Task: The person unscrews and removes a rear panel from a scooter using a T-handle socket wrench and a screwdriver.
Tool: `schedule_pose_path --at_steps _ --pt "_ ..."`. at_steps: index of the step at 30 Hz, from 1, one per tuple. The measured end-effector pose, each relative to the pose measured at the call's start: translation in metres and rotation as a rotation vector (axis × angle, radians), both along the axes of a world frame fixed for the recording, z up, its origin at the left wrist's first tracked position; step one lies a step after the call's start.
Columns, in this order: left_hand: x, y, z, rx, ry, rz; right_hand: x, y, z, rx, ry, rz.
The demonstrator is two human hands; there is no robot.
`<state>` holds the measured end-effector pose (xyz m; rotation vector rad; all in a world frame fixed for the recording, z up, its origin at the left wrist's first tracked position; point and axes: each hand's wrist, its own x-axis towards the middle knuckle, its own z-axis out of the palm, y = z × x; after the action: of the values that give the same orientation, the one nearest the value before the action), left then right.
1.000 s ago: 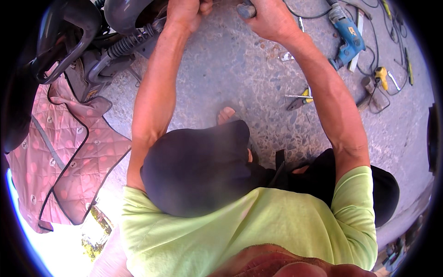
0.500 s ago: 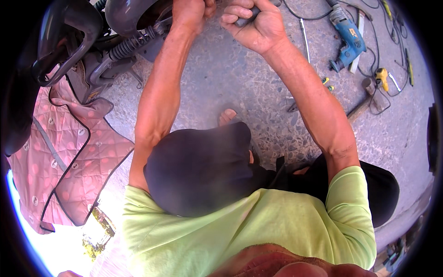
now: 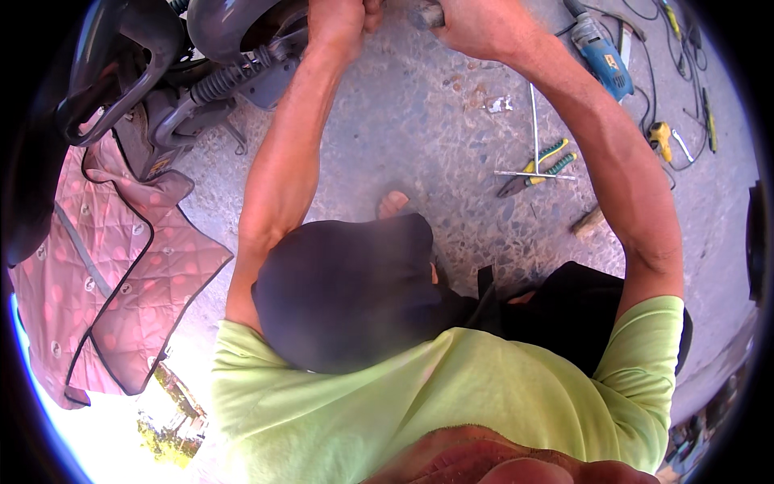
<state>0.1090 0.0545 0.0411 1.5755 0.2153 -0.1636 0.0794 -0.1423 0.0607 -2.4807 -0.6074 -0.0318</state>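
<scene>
My left hand (image 3: 339,26) is at the top edge, beside the dark motor scooter parts (image 3: 234,32). Its fingers are curled in and cut off by the picture's edge, so what they hold cannot be made out. My right hand (image 3: 480,28) is closed around a dark grey, bar-like handle (image 3: 428,14). Only the handle's blunt end shows past the fist. The rest lies hidden behind the hand or out of view. A spring shock absorber (image 3: 222,83) sits left of my left forearm.
Pliers with yellow-green grips (image 3: 532,171) lie under a T-shaped metal rod (image 3: 534,129) on the speckled floor. To the right are a blue power drill (image 3: 603,56), a yellow tool (image 3: 661,141), cables and a wooden handle (image 3: 590,223). A pink quilted cover (image 3: 137,274) drapes at the left.
My right hand has moved up and right, turning its back to view, still around the handle. The elbow swung outward, uncovering the pliers. My left hand shifted slightly right.
</scene>
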Motion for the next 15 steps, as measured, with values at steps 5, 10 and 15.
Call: schedule_pose_path --at_steps 5,10,15 --pt "0.002 -0.006 -0.008 -0.058 -0.040 -0.034 0.005 -0.001 0.020 -0.147 0.031 0.030" --pt "0.000 -0.006 -0.005 0.002 -0.046 -0.016 0.008 0.002 0.028 -0.105 0.048 0.054" --pt "-0.001 -0.006 -0.007 0.065 -0.077 0.014 -0.003 0.011 0.007 0.228 0.063 0.050"
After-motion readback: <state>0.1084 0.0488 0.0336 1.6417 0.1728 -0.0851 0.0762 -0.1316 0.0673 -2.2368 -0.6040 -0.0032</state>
